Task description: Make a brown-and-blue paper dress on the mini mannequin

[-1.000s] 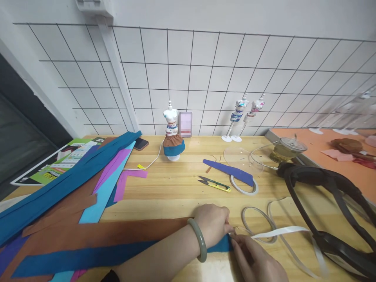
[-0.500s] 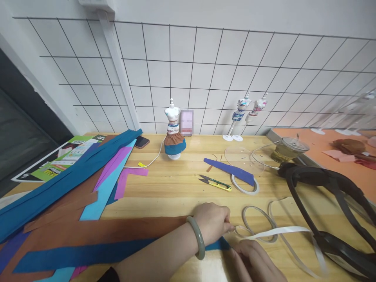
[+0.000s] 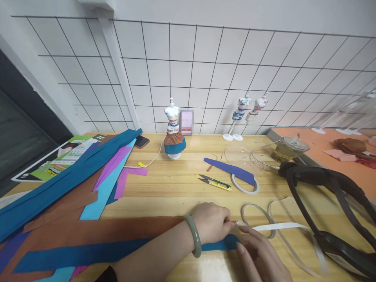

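Running sideways under left hand [image 3: 210, 223], long flat blue cloth-like strip [image 3: 220, 244] ends right by right hand [image 3: 261, 254], the nearer one to that end; can't tell if either hand's fingers are closed on it.

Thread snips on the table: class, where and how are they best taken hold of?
I would grip the thread snips across both handles, toward their right end, reaching down from above and the near side. They lie flat with the pointed blades spread to the left, and the tape roll sits close by the handle end, so a reach straight from the right looks more awkward.
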A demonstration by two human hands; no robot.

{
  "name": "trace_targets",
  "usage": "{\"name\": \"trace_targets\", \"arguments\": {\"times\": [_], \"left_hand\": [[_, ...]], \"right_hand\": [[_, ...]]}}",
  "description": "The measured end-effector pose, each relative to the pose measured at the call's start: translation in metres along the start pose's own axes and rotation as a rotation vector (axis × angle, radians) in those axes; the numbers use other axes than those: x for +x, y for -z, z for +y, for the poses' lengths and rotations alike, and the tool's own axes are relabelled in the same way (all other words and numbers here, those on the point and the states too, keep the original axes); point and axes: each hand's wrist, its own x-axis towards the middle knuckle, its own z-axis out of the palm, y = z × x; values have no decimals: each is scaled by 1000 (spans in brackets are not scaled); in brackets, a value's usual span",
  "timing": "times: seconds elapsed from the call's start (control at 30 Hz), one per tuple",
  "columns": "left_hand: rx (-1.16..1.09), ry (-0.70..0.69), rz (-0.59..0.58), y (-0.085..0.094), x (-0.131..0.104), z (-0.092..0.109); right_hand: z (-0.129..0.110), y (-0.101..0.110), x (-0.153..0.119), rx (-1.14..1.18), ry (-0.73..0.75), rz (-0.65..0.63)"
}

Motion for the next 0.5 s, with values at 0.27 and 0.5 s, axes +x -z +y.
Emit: {"name": "trace_targets", "arguments": {"times": [0.27,0.5], "left_hand": [[-23,11,-19,3,-1,3],[-1,11,-39,8,-2,0]], "right_hand": [[17,3,2,-77,-122,-81],[36,5,-2,-87,-134,-114]]}}
